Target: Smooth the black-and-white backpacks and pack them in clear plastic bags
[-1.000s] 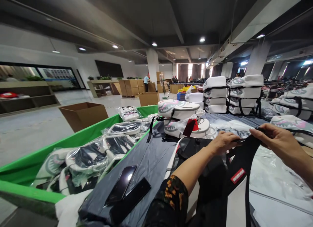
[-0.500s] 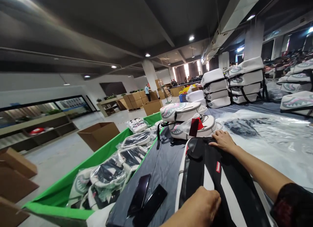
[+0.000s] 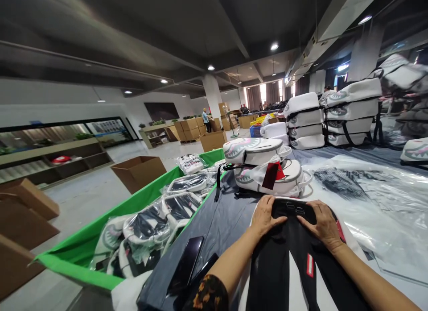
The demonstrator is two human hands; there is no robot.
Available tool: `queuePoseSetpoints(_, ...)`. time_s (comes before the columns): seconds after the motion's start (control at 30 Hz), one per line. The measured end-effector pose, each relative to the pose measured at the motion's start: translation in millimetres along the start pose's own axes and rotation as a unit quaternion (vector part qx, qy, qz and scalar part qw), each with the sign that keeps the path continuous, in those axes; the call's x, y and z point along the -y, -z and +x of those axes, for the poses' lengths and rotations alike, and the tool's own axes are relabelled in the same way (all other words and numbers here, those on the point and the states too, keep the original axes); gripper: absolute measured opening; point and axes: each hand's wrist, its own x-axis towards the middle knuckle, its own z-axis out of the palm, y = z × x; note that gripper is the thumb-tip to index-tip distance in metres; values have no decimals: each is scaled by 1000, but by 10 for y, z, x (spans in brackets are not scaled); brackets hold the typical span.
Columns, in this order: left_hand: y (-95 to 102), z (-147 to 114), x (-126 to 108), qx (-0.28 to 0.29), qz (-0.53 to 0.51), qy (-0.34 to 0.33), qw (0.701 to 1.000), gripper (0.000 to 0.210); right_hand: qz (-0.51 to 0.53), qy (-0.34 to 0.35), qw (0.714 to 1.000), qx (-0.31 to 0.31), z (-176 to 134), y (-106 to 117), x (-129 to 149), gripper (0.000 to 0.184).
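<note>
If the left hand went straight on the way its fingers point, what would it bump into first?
Probably the lower white bag in the small pile, just past the black-and-white backpack under the left hand. With one view, the gap is hard to judge.

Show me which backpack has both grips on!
The nearest backpack, lying black side up, red label showing: the left grip and right grip are at its top end. Neither touches the stacked backpacks or those in the green bin.
</note>
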Motion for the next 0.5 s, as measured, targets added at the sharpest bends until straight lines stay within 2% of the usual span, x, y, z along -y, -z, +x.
queuePoseSetpoints(0.07,-17,-306,-26,-42,3,-14,999,69,-8,51,998,-26,-67,114,116,48)
queuePoseSetpoints(0.13,3,-590,-78,-65,18,-24,997,65,-19,97,995,-22,-149,244,216,45)
queuePoseSetpoints(0.2,36,-814,-147,-59,36,-32,997,61,-14,126,992,12,-261,372,261,43)
queuePoseSetpoints(0.27,66,-949,-214,-23,56,-30,998,58,2,142,988,55,-389,465,246,42)
queuePoseSetpoints(0.37,67,-907,-243,91,87,4,992,51,28,132,978,158,-493,443,161,42)
queuePoseSetpoints(0.43,18,-705,-178,176,96,59,978,46,29,100,959,264,-443,276,88,42)
queuePoseSetpoints(0.5,-49,-429,-71,221,97,114,964,44,16,68,938,341,-317,11,10,45)
